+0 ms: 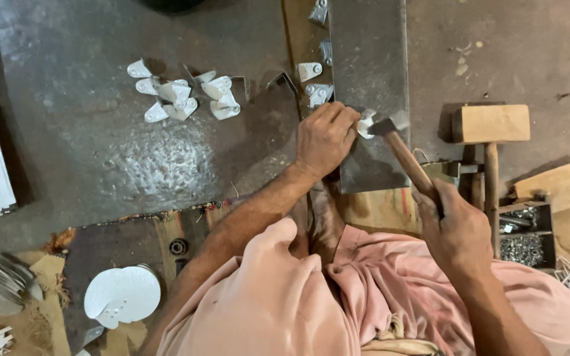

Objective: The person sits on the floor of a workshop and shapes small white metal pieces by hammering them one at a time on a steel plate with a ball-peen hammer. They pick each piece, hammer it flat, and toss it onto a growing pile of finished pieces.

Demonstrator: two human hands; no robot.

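1 small white bracket [365,124] pinched by left hand [324,135]; right hand [458,231] grips hammer [400,148].

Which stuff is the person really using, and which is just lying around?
In use:
left hand pinching a small white bracket
right hand holding the hammer
steel block underneath

Lying about:
wooden mallet
pile of white brackets
tray of screws
white discs
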